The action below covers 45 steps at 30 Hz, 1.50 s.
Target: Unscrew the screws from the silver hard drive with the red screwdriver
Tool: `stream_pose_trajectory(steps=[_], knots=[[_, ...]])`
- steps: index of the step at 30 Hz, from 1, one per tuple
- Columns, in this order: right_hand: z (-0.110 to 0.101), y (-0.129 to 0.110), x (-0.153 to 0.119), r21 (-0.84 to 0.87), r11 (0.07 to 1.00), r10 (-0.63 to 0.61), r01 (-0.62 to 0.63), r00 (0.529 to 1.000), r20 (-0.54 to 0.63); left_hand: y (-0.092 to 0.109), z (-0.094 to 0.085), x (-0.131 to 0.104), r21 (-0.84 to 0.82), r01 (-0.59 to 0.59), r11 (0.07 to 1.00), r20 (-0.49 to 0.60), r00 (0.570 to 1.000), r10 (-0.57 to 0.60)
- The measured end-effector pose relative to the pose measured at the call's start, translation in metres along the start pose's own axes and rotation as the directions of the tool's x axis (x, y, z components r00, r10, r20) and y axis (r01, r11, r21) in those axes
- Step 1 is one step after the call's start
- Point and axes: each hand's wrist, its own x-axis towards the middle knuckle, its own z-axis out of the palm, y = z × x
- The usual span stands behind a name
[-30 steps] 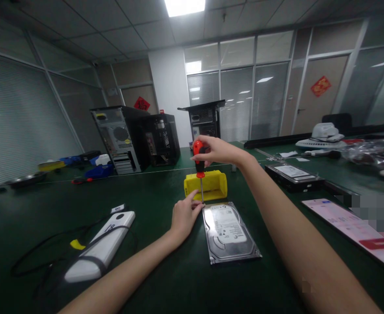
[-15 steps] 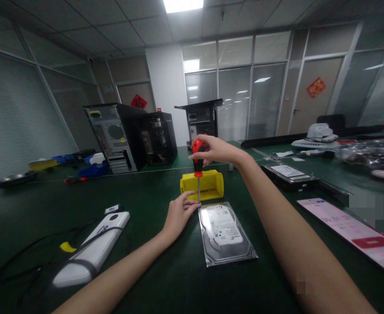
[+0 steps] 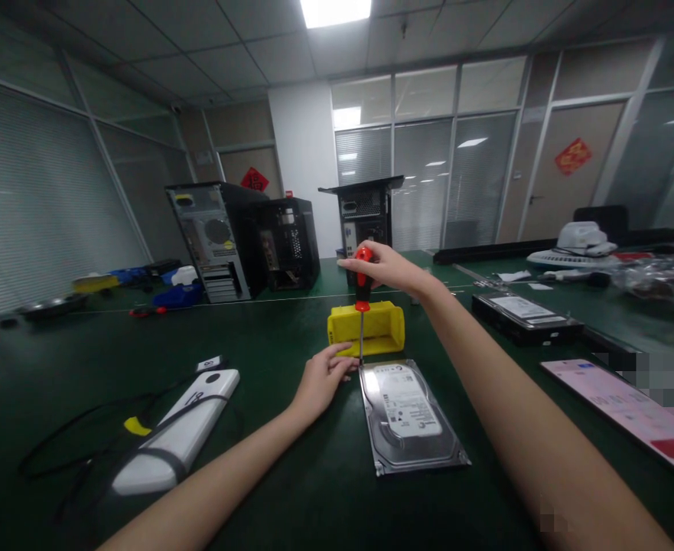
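A hard drive [image 3: 402, 417] lies label side up on the green table. My right hand [image 3: 391, 266] is wrapped round the red and black handle of a screwdriver [image 3: 363, 287], held upright with its tip at the drive's far left corner. Beside that tip, my left hand [image 3: 320, 381] rests low with thumb and fingers drawn together at the corner. Whatever sits between those fingertips is too small to make out. Just behind the drive stands a yellow plastic bin [image 3: 394, 325], its open side facing me.
To the left lies a white power bank [image 3: 184, 428] with a black strap and cable. On the right are a phone [image 3: 617, 409] and a second drive on a black block [image 3: 525, 314]. Computer cases [image 3: 236, 237] stand at the back, and clear plastic bags [image 3: 658, 279] lie far right.
The view has swung slightly left, so everything sits further right in the picture. The right hand's fingers have shifted a little on the screwdriver handle; its tip stays at the drive's corner.
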Motion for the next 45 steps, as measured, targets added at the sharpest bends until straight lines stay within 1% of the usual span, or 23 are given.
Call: stream_pose_trajectory(steps=[2, 4, 6, 8, 10, 11, 14, 15, 17, 19, 23, 25, 26, 29, 32, 35, 37, 39, 42, 45], knots=[[0.002, 0.001, 0.001, 0.069, 0.998, 0.002, 0.001, 0.999, -0.035, 0.000, 0.001, -0.001, 0.011, -0.006, 1.000, -0.008, 1.000, 0.006], [0.000, 0.001, -0.001, 0.204, 0.978, 0.046, -0.047, 0.999, 0.011, 0.000, 0.002, -0.001, 0.016, -0.008, 1.000, -0.012, 1.000, 0.008], [-0.003, 0.000, -0.003, 0.372, 0.921, 0.090, -0.118, 0.992, 0.090, 0.000, 0.002, -0.001, 0.018, -0.008, 1.000, -0.012, 1.000, 0.008], [-0.002, -0.002, -0.005, 0.514, 0.843, 0.099, -0.160, 0.985, 0.144, -0.001, 0.002, -0.001, 0.022, -0.014, 1.000, -0.009, 1.000, 0.014], [0.003, -0.002, -0.003, 0.607, 0.778, 0.097, -0.164, 0.985, 0.142, -0.003, 0.002, 0.000, 0.027, -0.026, 0.999, -0.003, 1.000, 0.026], [0.008, -0.002, -0.001, 0.636, 0.756, 0.100, -0.154, 0.988, 0.121, -0.003, 0.002, 0.000, 0.031, -0.035, 0.999, -0.001, 0.999, 0.035], [0.024, 0.002, 0.006, 0.670, 0.740, 0.105, -0.064, 0.994, -0.020, -0.006, 0.002, 0.001, 0.054, -0.060, 0.997, 0.003, 0.998, 0.060], [0.027, 0.004, 0.009, 0.683, 0.729, 0.098, -0.044, 0.994, -0.041, -0.007, 0.002, 0.002, 0.066, -0.066, 0.996, 0.003, 0.998, 0.066], [0.029, 0.007, 0.011, 0.715, 0.698, 0.076, -0.047, 0.997, -0.009, -0.009, 0.002, 0.003, 0.094, -0.074, 0.993, 0.003, 0.997, 0.074], [0.026, 0.011, 0.010, 0.758, 0.646, 0.059, -0.089, 0.996, 0.067, -0.010, 0.001, 0.004, 0.126, -0.080, 0.989, 0.007, 0.997, 0.079], [0.022, 0.019, 0.007, 0.853, 0.492, -0.019, -0.173, 0.978, 0.209, -0.003, -0.002, 0.002, 0.201, -0.101, 0.974, 0.038, 0.995, 0.095], [0.024, 0.023, 0.009, 0.889, 0.423, -0.041, -0.178, 0.976, 0.215, 0.004, -0.006, 0.000, 0.267, -0.134, 0.954, 0.076, 0.990, 0.118], [0.024, 0.023, 0.010, 0.906, 0.392, -0.027, -0.163, 0.982, 0.189, 0.008, -0.007, -0.001, 0.319, -0.164, 0.934, 0.107, 0.985, 0.136], [0.020, 0.022, 0.014, 0.947, 0.315, 0.057, -0.064, 0.997, 0.049, 0.019, -0.010, -0.003, 0.527, -0.295, 0.797, 0.227, 0.953, 0.203], [0.002, 0.017, 0.013, 0.954, 0.297, 0.072, 0.040, 0.995, -0.064, 0.024, -0.008, -0.001, 0.663, -0.373, 0.649, 0.291, 0.927, 0.237], [-0.017, 0.013, 0.007, 0.938, 0.334, 0.053, 0.093, 0.992, -0.117, 0.028, -0.004, 0.001, 0.790, -0.426, 0.441, 0.365, 0.905, 0.220], [-0.023, 0.010, 0.003, 0.925, 0.364, 0.044, 0.106, 0.990, -0.131, 0.030, 0.000, 0.000, 0.839, -0.430, 0.332, 0.388, 0.902, 0.188], [-0.024, 0.007, 0.001, 0.912, 0.393, 0.030, 0.116, 0.990, -0.139, 0.031, 0.004, -0.002, 0.871, -0.407, 0.275, 0.375, 0.912, 0.165], [-0.019, 0.001, 0.000, 0.886, 0.449, -0.012, 0.113, 0.993, -0.120, 0.030, 0.013, -0.007, 0.911, -0.357, 0.209, 0.332, 0.932, 0.142], [-0.014, -0.004, 0.000, 0.855, 0.508, -0.048, 0.103, 0.995, -0.091, 0.029, 0.019, -0.010, 0.926, -0.343, 0.155, 0.327, 0.937, 0.120]])
